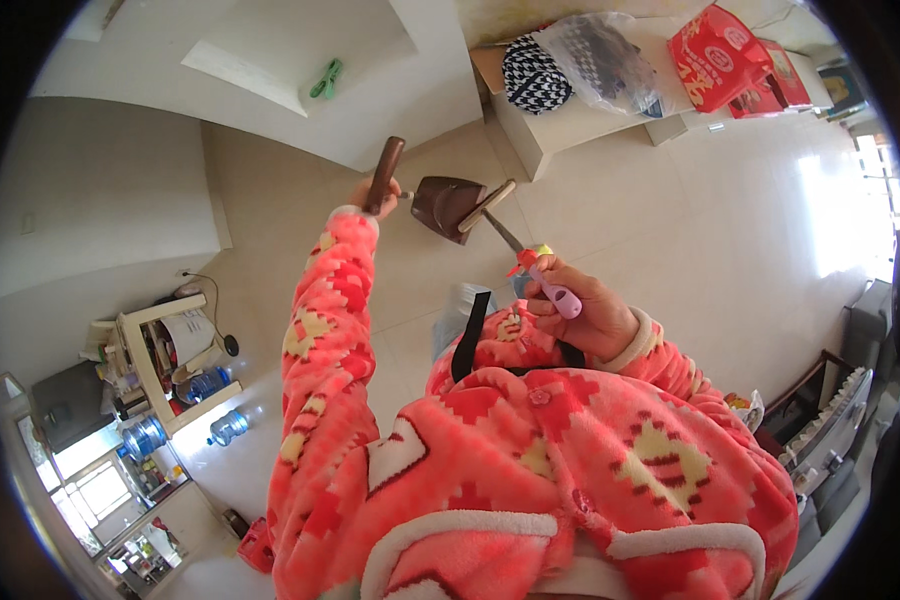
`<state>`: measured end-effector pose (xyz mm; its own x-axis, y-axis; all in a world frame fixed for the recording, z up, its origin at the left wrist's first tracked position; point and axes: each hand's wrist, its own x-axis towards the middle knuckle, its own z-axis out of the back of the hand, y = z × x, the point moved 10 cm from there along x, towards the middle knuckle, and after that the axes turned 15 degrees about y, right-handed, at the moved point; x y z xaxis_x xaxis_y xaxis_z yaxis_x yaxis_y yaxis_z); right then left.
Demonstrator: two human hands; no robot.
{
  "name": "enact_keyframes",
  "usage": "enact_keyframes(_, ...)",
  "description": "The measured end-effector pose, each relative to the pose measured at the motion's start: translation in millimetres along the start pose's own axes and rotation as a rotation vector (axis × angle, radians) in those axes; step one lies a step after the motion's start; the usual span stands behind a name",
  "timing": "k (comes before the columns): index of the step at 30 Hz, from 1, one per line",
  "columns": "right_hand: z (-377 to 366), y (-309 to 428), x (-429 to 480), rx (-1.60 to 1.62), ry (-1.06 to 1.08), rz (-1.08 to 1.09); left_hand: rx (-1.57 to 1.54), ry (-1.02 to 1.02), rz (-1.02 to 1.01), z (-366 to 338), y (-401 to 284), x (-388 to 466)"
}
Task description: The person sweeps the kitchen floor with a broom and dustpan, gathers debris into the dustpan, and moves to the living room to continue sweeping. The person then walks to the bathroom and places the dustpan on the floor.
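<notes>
My left hand (379, 196) is closed around the brown handle (386, 172) of a long-handled dustpan, partly hidden behind it. The dark brown pan (439, 208) lies low, near the tiled floor. My right hand (581, 304) grips the pink-purple handle end (559, 296) of a broom, where a red piece is tied or fitted. From there the dark broom shaft (504, 230) runs down to a narrow pale broom head (487, 205), which overlaps the pan's right edge in the view. Whether they touch I cannot tell.
A white bench (570, 131) holds a houndstooth item (536, 75), a clear plastic bag and a red bag (712, 60). A green clip (326, 79) lies on a white surface at the top. Left are a shelf (150, 360) and water bottles (229, 426); grey seating (866, 315) stands right.
</notes>
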<state>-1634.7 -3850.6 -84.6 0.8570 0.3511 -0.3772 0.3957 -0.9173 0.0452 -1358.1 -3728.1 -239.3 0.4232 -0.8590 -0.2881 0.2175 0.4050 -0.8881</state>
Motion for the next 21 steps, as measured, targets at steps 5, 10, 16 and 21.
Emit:
enact_keyframes(5,-16,19,35,-0.058,0.013,-0.058,0.001,-0.033,0.061,26,1,34)
enact_keyframes(10,-30,24,84,-0.013,0.045,-0.008,0.164,0.132,-0.089,48,-11,82)
enact_keyframes(16,-32,40,161,0.088,-0.133,0.124,0.048,0.305,-0.254,76,10,159)
enact_keyframes(21,-39,79,216,0.263,-0.113,0.293,0.018,0.38,-0.4,96,10,214)
